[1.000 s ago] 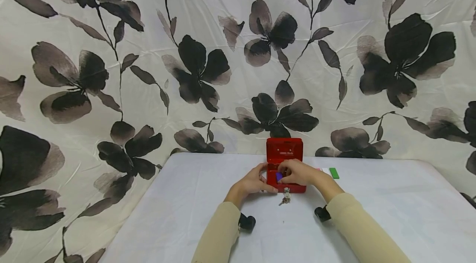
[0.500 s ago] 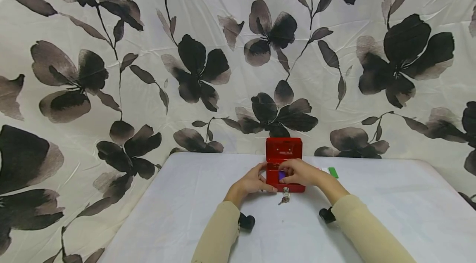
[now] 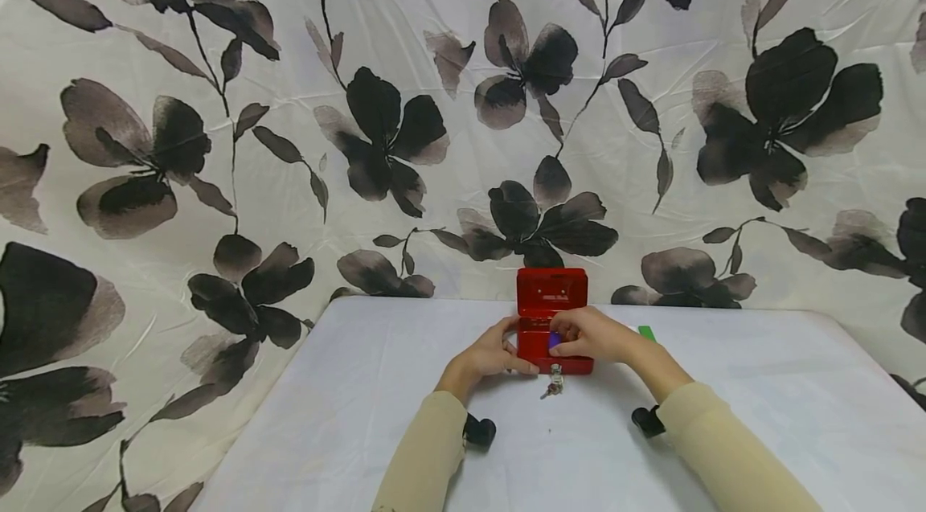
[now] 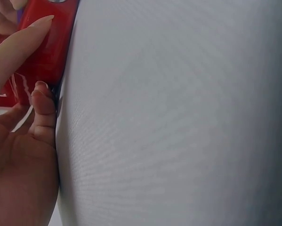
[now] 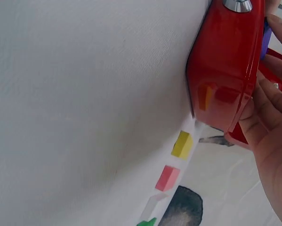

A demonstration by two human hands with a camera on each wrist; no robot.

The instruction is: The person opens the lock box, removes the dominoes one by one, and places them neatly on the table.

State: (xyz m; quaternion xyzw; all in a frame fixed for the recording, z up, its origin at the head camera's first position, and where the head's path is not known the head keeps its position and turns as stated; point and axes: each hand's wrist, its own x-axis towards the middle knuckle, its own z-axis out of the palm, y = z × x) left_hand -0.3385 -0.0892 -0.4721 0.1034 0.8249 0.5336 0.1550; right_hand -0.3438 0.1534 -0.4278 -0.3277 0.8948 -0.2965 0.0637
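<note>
A small red metal cash box (image 3: 535, 347) stands with its lid raised near the back of the table. My left hand (image 3: 486, 355) grips its left side; in the left wrist view the thumb (image 4: 23, 49) lies against the front wall and the other fingers bend at the side. My right hand (image 3: 596, 335) reaches into the box from the right and pinches a purple block (image 3: 555, 340) between thumb and fingers. The right wrist view shows just a sliver of that purple block (image 5: 266, 41). Keys (image 3: 553, 387) hang from the lock at the front.
To the right of the box a row of small blocks lies on the white table (image 3: 347, 415): yellow (image 5: 182, 145), pink (image 5: 167, 178), white (image 5: 153, 205) and green (image 5: 147, 222). A floral cloth (image 3: 405, 30) hangs behind the table.
The right hand and the purple block have shifted a little to the right inside the box, and the right forearm has swung outward, covering more of the blocks. My left hand keeps its place.
</note>
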